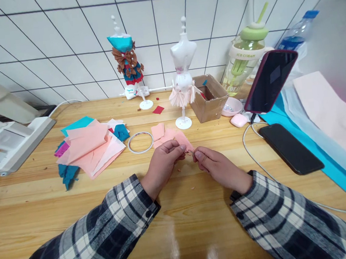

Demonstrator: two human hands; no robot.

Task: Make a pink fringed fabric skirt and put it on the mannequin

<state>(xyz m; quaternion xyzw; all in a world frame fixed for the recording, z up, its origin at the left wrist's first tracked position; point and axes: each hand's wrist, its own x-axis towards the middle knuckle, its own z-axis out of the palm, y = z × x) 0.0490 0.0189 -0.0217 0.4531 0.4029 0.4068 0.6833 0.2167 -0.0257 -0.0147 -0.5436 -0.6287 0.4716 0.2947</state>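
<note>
Head view: left hand (165, 162) pinches a small pink piece (188, 148), thumb over finger; right hand (215, 164) pinched narrow at its edge, too small to tell whether on the piece or something thin. Close two-sided hold likely keeps it steady. Piece sits between the hands, over the table (183, 231). Pink scraps (158, 131) lie just beyond the fingertips, easy reach. Skirted form (184, 53) stands behind; upright phone (271, 80) tilts toward the person, probably for viewing.
</note>
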